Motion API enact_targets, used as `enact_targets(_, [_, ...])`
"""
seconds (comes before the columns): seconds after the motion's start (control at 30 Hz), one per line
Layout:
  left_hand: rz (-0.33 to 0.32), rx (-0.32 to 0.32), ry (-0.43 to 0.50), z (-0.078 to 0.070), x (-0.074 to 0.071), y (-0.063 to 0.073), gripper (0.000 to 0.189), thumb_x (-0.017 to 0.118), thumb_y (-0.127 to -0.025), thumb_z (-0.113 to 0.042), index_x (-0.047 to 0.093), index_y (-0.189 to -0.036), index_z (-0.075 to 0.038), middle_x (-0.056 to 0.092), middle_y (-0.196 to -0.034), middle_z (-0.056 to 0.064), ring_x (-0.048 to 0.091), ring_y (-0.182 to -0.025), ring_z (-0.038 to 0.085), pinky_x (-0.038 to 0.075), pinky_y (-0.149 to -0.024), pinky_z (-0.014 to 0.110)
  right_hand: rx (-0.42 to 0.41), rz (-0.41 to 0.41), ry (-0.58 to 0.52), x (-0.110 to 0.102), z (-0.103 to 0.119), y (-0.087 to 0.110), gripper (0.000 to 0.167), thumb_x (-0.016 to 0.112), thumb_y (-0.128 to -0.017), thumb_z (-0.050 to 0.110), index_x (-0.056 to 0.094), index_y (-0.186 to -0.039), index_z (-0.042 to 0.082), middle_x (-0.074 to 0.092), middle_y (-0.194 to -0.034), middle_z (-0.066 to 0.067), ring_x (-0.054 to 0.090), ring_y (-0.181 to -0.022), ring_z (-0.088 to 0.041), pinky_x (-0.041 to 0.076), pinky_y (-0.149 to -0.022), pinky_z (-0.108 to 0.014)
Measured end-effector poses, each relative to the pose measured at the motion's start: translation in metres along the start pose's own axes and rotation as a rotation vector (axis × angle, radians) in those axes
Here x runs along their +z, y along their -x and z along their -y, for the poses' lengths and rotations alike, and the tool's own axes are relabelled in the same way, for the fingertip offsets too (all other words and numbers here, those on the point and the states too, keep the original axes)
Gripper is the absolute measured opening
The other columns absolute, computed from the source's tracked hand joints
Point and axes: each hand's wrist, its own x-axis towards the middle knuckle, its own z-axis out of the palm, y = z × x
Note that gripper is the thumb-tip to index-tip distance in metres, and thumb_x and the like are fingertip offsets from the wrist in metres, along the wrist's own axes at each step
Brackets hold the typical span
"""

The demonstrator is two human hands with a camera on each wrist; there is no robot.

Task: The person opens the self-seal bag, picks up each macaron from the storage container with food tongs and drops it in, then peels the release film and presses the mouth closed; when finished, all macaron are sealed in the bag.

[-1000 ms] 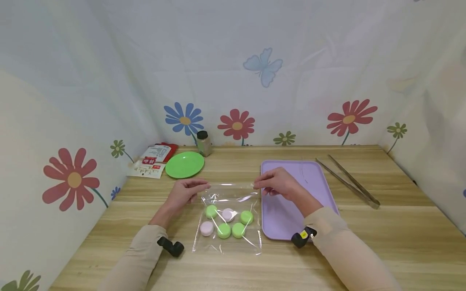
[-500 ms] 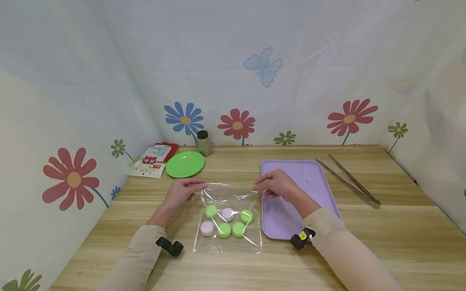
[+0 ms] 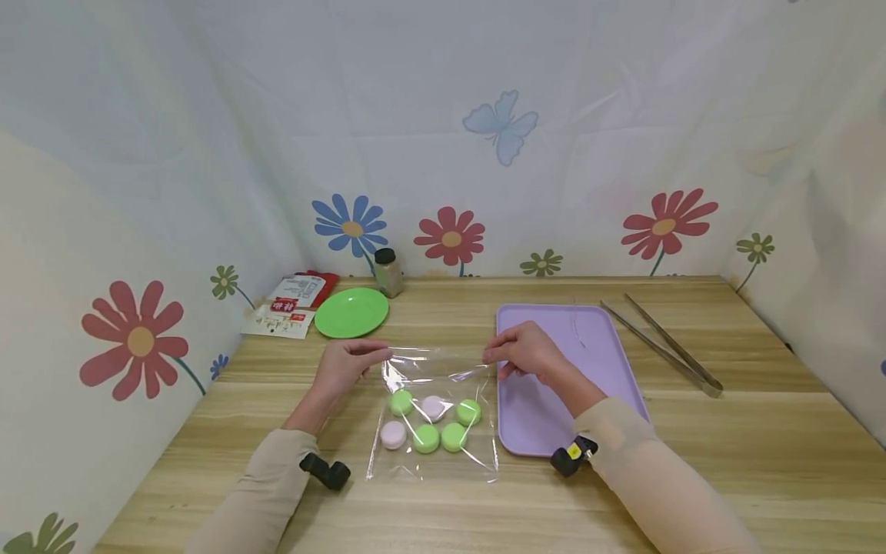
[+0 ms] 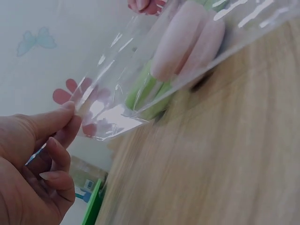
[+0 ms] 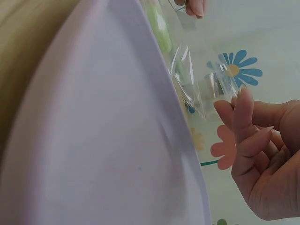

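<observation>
A clear plastic bag (image 3: 432, 465) lies on the table between the two hands, with several round macarons inside, such as a green macaron (image 3: 426, 438) and a pink macaron (image 3: 393, 435). My left hand (image 3: 342, 369) pinches the bag's far left corner between thumb and fingertip, as the left wrist view also shows. At the far right corner, my right hand (image 3: 529, 352) pinches the film over the edge of a purple tray (image 3: 554, 415). Between the hands the bag's far edge is lifted and held stretched.
Metal tongs (image 3: 667, 350) lie right of the tray. At the back left are a green plate (image 3: 351, 313), a small jar with a black lid (image 3: 388, 273) and printed packets (image 3: 287, 304). A flowered cloth (image 3: 443, 154) hangs behind the table.
Both hands keep their pinch on the bag's far corners. The left hand has shifted very slightly left, and the film along the far edge has changed its folds.
</observation>
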Motion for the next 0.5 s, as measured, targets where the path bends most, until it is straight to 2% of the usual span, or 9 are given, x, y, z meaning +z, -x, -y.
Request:
enact_targets(0.2, [-0.015,0.009,-0.041,-0.0010,0.0012,0.0021,0.028,0.085,-0.081,-0.026,0.079,-0.102,-0.008,0.075,-0.100,0.001,0.061,-0.090,0.016,0.048,-0.077,0.031,-0.027,-0.015,0.016,0.0009,0.0009,0.0015,0.012,0.077,-0.088,0.009,0.077,-0.097,0.001,0.075,-0.084,-0.009,0.064,-0.051,-0.014,0.037,-0.044,-0.021])
enact_targets(0.5, [-0.054,0.022,-0.092,-0.0034,0.0048,0.0035,0.021,0.083,-0.085,-0.024,0.080,-0.099,-0.009,0.076,-0.098,0.002,0.062,-0.092,0.018,0.050,-0.080,0.033,-0.053,-0.043,0.076,0.0014,0.0029,0.0028,0.011,0.078,-0.087,0.011,0.077,-0.095,0.003,0.075,-0.082,-0.008,0.061,-0.051,-0.013,0.040,-0.046,-0.022])
